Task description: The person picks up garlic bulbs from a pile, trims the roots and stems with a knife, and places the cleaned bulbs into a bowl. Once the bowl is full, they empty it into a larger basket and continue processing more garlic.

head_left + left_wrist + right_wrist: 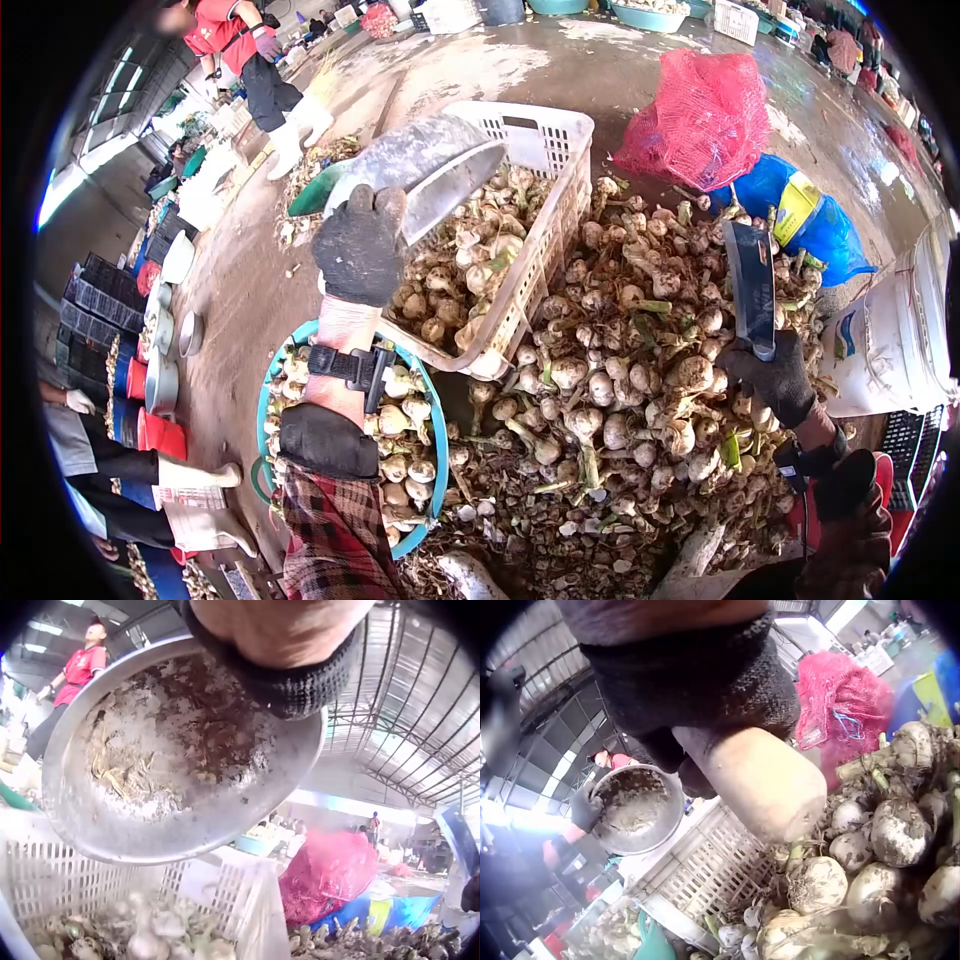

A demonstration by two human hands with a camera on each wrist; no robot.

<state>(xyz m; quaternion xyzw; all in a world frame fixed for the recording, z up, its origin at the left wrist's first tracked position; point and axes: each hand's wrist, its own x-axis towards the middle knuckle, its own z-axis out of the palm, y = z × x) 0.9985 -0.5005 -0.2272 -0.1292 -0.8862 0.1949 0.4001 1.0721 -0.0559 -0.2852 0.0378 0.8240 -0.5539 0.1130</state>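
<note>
My gloved left hand (360,250) grips the rim of a metal basin (187,757), which is tilted on its side above a white slatted crate (560,215). Dirt coats the basin's inside. Garlic bulbs (450,270) lie in the crate. In my gloved right hand (775,380) is a broad-bladed knife (750,280), its blade upright over the large garlic pile (630,390). The right wrist view shows the knife's pale wooden handle (765,780) inside the curled glove (697,690).
A turquoise tub (440,440) of garlic stands below my left forearm. Beyond the pile are a red mesh sack (700,120) and a blue bag (835,235). A white bucket (890,320) stands at the right. A person in red (220,40) is at upper left.
</note>
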